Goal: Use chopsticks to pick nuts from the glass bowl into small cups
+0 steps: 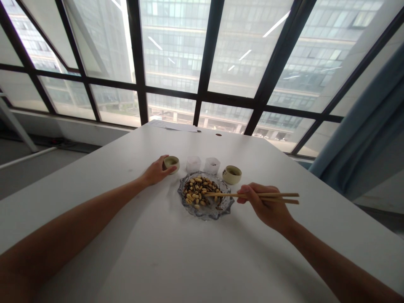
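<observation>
My left hand [158, 170] is wrapped round the side of a small green-glazed cup [171, 164] that stands on the table. In my right hand [267, 206] is a pair of wooden chopsticks [277, 195], their tips among the nuts and seeds. A scalloped glass dish [206, 216] holds these peanuts and dark striped seeds [202, 189], heaped toward its left and middle. Behind the dish stand two small whitish translucent cups [193, 164], the right one [212, 166] with something dark in it. A second green-glazed cup [232, 175] with dark marks stands at the dish's upper right.
Everything stands on a large white table [151, 261]. Papers [173, 126] and a small brown round spot [218, 134] are at its far end. Large dark-framed windows [202, 94] rise behind it. A blue curtain [362, 122] hangs at the right.
</observation>
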The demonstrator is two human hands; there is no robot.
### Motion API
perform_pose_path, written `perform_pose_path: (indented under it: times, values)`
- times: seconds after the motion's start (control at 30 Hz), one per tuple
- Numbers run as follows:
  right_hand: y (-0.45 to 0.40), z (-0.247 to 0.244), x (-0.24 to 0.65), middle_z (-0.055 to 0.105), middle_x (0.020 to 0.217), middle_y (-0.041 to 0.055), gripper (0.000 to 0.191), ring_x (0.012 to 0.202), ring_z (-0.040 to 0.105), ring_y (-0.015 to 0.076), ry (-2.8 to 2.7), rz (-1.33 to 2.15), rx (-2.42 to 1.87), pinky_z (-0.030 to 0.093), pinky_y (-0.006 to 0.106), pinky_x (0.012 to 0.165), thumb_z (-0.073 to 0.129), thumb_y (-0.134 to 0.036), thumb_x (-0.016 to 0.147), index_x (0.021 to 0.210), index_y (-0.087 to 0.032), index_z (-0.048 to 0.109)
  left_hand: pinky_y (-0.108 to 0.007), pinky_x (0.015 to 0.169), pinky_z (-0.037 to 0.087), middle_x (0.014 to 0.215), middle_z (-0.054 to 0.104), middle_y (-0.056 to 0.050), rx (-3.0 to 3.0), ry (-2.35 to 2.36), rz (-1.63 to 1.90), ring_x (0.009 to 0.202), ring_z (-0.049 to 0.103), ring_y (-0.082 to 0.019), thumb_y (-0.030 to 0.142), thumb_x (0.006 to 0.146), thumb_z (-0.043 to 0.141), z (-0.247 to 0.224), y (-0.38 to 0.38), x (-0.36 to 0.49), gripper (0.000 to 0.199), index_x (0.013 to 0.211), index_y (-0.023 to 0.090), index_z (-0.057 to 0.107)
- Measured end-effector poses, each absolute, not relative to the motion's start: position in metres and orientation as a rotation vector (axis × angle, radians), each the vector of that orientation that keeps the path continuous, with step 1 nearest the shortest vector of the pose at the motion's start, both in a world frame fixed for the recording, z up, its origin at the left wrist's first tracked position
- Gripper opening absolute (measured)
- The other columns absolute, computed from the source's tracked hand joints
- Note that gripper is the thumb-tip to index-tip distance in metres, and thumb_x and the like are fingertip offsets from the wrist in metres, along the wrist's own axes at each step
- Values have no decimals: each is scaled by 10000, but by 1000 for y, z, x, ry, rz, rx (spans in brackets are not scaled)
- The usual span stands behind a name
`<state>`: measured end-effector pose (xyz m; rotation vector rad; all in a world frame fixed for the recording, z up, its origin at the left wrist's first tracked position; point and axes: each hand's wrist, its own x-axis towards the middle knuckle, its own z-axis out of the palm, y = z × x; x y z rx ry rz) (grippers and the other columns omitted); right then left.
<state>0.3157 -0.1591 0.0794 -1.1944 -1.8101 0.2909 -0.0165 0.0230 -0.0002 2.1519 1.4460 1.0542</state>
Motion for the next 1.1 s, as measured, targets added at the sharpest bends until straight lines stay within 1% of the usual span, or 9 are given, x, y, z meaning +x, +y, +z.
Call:
perform_pose_path:
  times: [0.13,0.27,0.4,0.5,0.63,0.87,1.0,1.1]
  values:
    - [-158,74,316,735,582,68,497,530,720,207,-1635,250,-1194,581,281,495,539,-605,928,738,-187,732,-430,958,510,1219,679,-173,2147,1441,1059,1070,662,-307,678,785,583,0,22,-16,828,1382,113,477]
    - [-153,64,315,751,621,73,470,561,733,215,-1658,321,-1198,586,284,514,565,-597,919,772,-182,731,-430,952,511,1213,681,-174,2150,1440,1059,1063,666,-308,682,784,581,0,22,-16,831,1381,113,478]
    - [-151,54,314,770,687,79,439,616,743,216,-1712,319,-1199,590,291,562,553,-551,944,784,-182,728,-433,946,510,1206,683,-176,2143,1428,1079,1064,665,-313,696,773,588,-2,24,-16,843,1372,112,486]
    - [-151,51,313,772,705,74,402,617,736,207,-1755,295,-1189,577,284,553,561,-509,953,790,-183,730,-431,932,515,1187,690,-169,2138,1425,1090,1046,670,-312,700,766,600,-4,26,-17,836,1362,123,496]
    - [-153,50,312,761,683,58,361,586,717,191,-1818,210,-1155,546,266,515,573,-471,953,792,-188,728,-427,939,511,1197,685,-165,2150,1426,1077,1053,667,-309,693,773,594,-4,26,-17,824,1365,130,493]
    - [-155,53,309,765,699,33,288,579,715,163,-1919,76,-1066,539,240,541,576,-394,966,815,-202,730,-437,949,509,1218,675,-178,2150,1433,1057,1073,659,-315,686,782,589,-2,25,-17,837,1382,113,477]
    - [-156,52,309,768,691,38,304,569,716,165,-1896,91,-1057,540,241,532,583,-417,960,810,-201,735,-439,950,509,1216,677,-176,2155,1435,1053,1067,661,-312,676,789,589,-2,25,-17,828,1387,116,474]
    - [-154,49,311,761,665,50,356,569,720,178,-1797,199,-1109,553,257,534,588,-480,945,790,-196,736,-433,940,513,1205,681,-174,2159,1431,1059,1054,665,-308,674,789,591,-3,25,-17,822,1381,115,480]
